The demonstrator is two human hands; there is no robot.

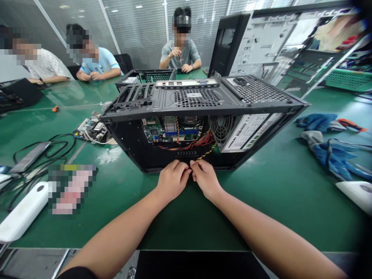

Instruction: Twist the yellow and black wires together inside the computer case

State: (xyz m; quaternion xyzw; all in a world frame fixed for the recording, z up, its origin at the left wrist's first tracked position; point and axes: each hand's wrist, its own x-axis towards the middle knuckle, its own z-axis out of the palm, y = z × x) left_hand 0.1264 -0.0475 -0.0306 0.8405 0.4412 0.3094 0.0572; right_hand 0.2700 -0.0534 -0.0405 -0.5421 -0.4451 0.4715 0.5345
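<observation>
A black computer case [122,147] stands on the green table with its open side toward me. Inside it a motherboard [158,133] is mounted, and a power supply [247,131] with a fan sits at the right. From the power supply area a twisted yellow-and-black cable [207,152] runs down to my fingers. My right hand [205,176] pinches this cable near its end. Close beside it, fingertips almost meeting, my left hand [173,178] is also closed in a pinch; whatever lies between its fingers is too small to make out.
Blue gloves [325,155] and an orange-handled tool [350,124] lie to the right. At left are a loose circuit board [94,130], black cables, a phone [31,157] and a white device [26,211]. Another case [241,46] stands behind. Several people sit across the table [116,217].
</observation>
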